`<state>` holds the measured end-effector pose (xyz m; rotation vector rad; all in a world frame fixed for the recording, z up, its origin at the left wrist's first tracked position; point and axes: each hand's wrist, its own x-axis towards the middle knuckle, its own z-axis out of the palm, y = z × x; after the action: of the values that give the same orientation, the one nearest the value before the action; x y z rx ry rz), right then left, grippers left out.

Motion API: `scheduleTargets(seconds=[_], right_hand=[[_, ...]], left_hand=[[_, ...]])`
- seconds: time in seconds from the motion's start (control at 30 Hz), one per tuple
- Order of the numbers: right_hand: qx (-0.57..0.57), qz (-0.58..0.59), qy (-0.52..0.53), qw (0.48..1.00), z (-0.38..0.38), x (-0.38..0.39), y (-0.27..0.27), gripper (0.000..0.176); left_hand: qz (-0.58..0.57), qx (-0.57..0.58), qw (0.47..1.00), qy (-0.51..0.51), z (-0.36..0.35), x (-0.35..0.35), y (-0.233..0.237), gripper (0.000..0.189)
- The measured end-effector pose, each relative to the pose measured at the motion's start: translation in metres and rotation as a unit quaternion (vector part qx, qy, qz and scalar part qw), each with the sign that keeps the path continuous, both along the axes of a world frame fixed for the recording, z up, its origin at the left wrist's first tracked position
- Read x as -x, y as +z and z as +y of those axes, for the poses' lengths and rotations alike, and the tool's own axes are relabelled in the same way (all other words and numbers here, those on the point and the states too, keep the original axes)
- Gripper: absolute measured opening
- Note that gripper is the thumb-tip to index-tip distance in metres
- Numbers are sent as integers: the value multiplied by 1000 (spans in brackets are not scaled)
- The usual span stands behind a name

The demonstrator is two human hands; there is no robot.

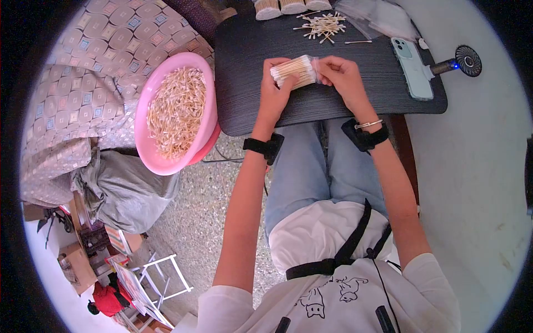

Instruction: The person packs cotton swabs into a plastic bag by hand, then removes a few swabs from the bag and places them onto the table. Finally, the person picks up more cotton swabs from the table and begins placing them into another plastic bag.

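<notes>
Over the table (pixel 244 72) in the head view, my left hand (pixel 274 94) curls round the swab bundle (pixel 293 71), seemingly to keep it compact, while my right hand (pixel 344 79), nearly closed, pinches the clear plastic (pixel 315 65) at its end, perhaps to steady it.

A tabletop (pixel 244 72), black with a fine linear grain and rounded corners, fills the upper centre of the frame. At its far edge, three bundles of cotton swabs (pixel 292 6) sit side by side, cut off by the frame. Just below lies a loose pile of cotton swabs (pixel 325 26) — crisscrossed — with a single swab (pixel 358 42) to its right. Clear plastic bags (pixel 377 18) spread at the upper right; lower down, a pale smartphone (pixel 417 75) lies near the right edge, camera side up.
</notes>
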<state>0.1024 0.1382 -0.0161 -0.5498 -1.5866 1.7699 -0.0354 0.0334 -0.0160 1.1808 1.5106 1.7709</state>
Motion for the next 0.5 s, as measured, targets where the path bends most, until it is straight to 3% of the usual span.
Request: scheduleTargets(seconds=[0.17, 0.27, 0.5], right_hand=[[-1, 18, -55, 998, -11, 5, -3, 20], [20, 24, -61, 998, -13, 4, -6, 20], [-11, 42, -37, 998, -12, 5, -4, 17]], left_hand=[[-21, -3, 1000, 18, -2, -1, 5, 25], [24, 3, 999, 21, 0, 0, 3, 23], [-50, 21, 998, 7, -3, 0, 5, 21]])
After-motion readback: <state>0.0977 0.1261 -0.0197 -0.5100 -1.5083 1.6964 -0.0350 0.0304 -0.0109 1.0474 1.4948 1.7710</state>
